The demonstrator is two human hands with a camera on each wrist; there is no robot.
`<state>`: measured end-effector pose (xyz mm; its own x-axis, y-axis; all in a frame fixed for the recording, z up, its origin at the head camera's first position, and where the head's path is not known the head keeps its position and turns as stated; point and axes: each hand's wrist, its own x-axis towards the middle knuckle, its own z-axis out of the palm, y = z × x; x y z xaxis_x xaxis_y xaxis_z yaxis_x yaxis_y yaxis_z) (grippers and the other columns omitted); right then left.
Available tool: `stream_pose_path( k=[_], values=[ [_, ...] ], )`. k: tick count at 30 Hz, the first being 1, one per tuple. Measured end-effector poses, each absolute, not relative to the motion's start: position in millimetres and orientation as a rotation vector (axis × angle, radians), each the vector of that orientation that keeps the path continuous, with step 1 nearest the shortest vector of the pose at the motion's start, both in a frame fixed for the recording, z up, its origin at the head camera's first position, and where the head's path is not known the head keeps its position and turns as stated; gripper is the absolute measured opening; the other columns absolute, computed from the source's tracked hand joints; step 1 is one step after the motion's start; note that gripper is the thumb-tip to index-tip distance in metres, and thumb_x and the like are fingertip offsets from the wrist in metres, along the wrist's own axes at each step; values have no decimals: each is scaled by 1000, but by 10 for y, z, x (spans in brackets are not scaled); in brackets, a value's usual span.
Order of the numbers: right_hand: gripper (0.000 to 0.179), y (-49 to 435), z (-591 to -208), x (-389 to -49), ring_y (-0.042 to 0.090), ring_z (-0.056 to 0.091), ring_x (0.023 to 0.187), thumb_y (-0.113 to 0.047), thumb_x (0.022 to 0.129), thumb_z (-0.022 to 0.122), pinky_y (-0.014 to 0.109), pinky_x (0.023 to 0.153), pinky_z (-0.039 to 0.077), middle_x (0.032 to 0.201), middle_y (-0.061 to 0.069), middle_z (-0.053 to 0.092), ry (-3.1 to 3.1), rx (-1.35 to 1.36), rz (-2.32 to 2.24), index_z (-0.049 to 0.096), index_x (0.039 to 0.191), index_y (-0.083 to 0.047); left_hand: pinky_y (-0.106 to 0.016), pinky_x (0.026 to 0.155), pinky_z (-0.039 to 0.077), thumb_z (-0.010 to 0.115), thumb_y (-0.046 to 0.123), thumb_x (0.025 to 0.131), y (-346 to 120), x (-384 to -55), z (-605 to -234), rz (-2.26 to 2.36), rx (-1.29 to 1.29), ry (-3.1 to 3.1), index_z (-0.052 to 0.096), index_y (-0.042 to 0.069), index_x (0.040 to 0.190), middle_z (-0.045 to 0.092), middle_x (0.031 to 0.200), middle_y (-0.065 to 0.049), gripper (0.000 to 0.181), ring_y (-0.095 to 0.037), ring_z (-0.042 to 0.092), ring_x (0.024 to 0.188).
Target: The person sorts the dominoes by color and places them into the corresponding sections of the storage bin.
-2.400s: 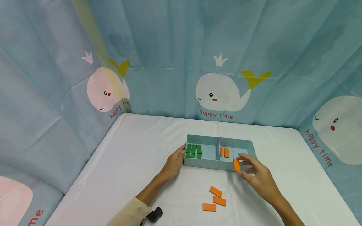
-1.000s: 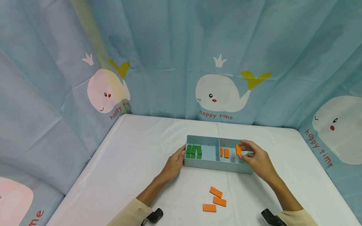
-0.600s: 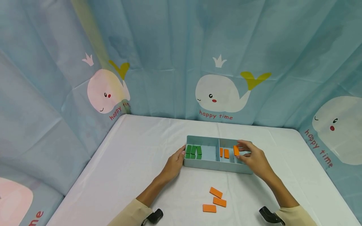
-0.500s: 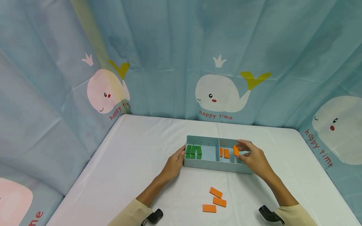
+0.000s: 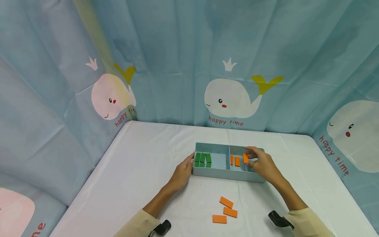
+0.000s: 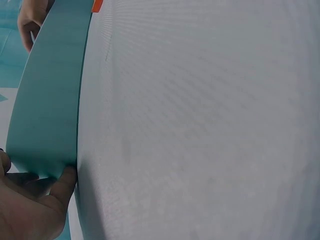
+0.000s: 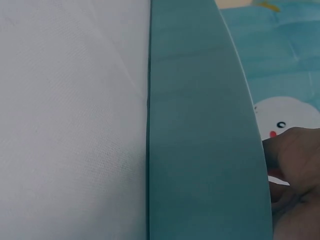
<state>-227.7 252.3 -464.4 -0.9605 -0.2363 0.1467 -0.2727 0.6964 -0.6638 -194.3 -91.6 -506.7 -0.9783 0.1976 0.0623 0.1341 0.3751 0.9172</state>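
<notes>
A shallow blue-green box [image 5: 228,173], split by a divider into two compartments, rests on the white table. My left hand [image 5: 181,173] grips its left end; the left wrist view shows thumb and fingers of that hand [image 6: 35,210] against the end wall. Over the right compartment, my right hand [image 5: 264,165] pinches an upright orange tile [image 5: 245,158] between thumb and fingers. Two orange tiles [image 5: 237,161] stand beside it, near the divider. Several green tiles [image 5: 202,158] fill the left part of the left compartment. In the right wrist view the box wall [image 7: 205,120] hides the right fingertips.
Three loose orange tiles [image 5: 219,219] lie on the white tablecloth [image 5: 142,158] in front of the box. Behind the table hangs a blue curtain [image 5: 177,42] printed with whales. A black wrist-worn device [image 5: 279,219] sits at the right sleeve, another [image 5: 163,227] at the left.
My right hand has carried the orange tile from the box's front edge into the right compartment, then leftward toward the two tiles there. The left hand keeps its place on the box.
</notes>
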Motion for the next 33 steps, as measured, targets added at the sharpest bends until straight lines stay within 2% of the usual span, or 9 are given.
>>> stream_pose_path(
  k=[9, 19, 27, 33],
  values=[
    [61, 2507, -4669, -2342, 45, 69, 114, 11, 91, 75, 51, 90, 64, 129, 27, 67, -2886, 467, 1039, 54, 148, 6, -55, 129, 27, 34, 31, 119, -907, -1938, -5089, 1715, 320, 2544, 32, 2, 166, 37, 169, -15, 55, -36, 31, 158],
    [61, 2526, -4662, -2341, 46, 68, 119, 8, 91, 76, 54, 92, 63, 133, 27, 67, -2884, 448, 1050, 54, 148, 3, -55, 129, 27, 34, 29, 119, -896, -1950, -5083, 1710, 313, 2556, 33, 3, 166, 37, 169, -14, 54, -36, 31, 158],
    [61, 2536, -4670, -2276, 42, 70, 117, 5, 92, 78, 51, 90, 63, 132, 24, 68, -2819, 447, 1096, 56, 148, 1, -55, 130, 27, 34, 29, 119, -904, -1939, -5062, 1706, 312, 2559, 33, 2, 165, 38, 169, -14, 54, -36, 31, 158],
    [62, 2534, -4689, -2212, 36, 70, 113, 7, 89, 81, 40, 88, 64, 128, 22, 70, -2745, 481, 1099, 58, 147, 1, -55, 130, 27, 34, 29, 119, -908, -1929, -5053, 1703, 311, 2557, 33, 2, 165, 38, 169, -15, 54, -36, 32, 158]
  ],
)
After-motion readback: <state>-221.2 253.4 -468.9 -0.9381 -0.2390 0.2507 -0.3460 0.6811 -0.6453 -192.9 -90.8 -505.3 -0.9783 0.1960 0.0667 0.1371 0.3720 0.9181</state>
